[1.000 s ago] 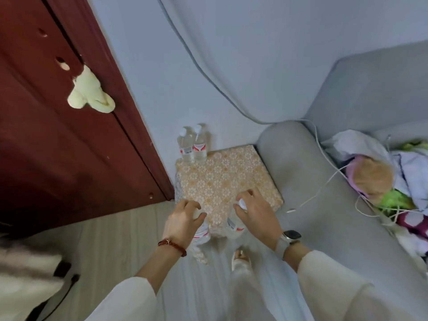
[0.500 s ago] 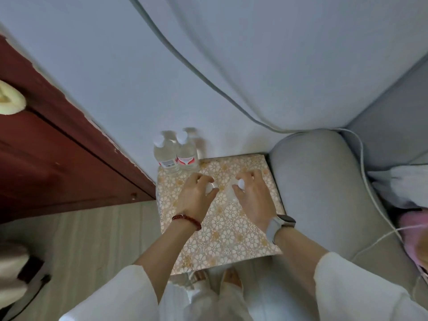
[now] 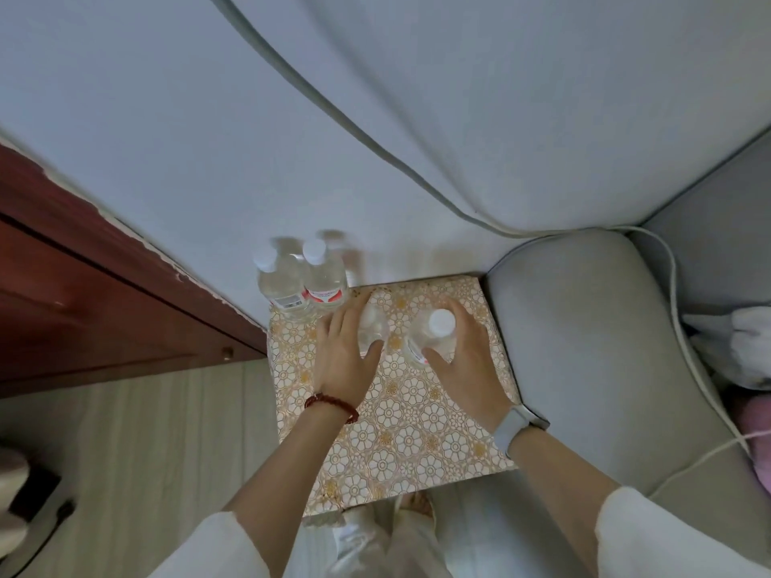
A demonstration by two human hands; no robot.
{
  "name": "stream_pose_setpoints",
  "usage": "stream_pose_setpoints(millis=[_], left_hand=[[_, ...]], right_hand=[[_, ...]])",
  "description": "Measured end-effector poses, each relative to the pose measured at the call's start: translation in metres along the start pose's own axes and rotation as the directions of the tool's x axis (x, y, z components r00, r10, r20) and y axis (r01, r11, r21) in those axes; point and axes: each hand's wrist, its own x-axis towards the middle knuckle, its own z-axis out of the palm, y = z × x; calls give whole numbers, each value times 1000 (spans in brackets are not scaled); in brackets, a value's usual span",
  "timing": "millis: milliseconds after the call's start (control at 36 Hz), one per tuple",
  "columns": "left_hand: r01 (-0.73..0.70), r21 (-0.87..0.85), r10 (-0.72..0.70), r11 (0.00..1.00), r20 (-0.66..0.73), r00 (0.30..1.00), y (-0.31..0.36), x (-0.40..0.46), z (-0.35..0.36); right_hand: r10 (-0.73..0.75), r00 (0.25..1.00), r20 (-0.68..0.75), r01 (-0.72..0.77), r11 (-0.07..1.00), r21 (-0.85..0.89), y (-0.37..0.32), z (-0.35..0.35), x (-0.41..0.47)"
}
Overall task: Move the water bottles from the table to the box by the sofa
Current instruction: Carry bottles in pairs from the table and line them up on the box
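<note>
As I look down through the head camera, I count four water bottles on the patterned box (image 3: pixel 400 410), which stands between the red-brown door (image 3: pixel 83 294) and the grey sofa arm (image 3: pixel 584 348). Two bottles stand upright and touching each other at the box's far left corner against the wall: the left standing bottle (image 3: pixel 280 281) shows a barcode label, the right standing bottle (image 3: pixel 323 277) a red and white label. Both are clear plastic with white caps.

Two more are in my hands. My left hand (image 3: pixel 344 360) has its grip round the left held bottle (image 3: pixel 372 329), thumb on one side and fingers on the other; that bottle is blurred and its cap is hard to make out. My right hand (image 3: pixel 463 360) has its grip curled round the right held bottle (image 3: pixel 434 340), whose white cap points up at me and whose red-marked label shows near the thumb. Whether either held bottle touches the box top I cannot tell.

One red bead bracelet (image 3: pixel 331 406) sits on the left wrist, one pale watch (image 3: pixel 517 423) on the right. One white cable (image 3: pixel 684 360) trails over the sofa.
</note>
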Motion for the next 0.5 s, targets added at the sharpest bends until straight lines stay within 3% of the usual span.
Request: stream_pose_setpoints(millis=[306,500], left_hand=[[285,-212,-263,935,126,957,-18,4,20],[280,-195,-272,940,67,960,-19,21,29]], right_hand=[[104,994,37,-107,986,126,27,24,10],[82,993,-82,-72,991,116,24,26,22]])
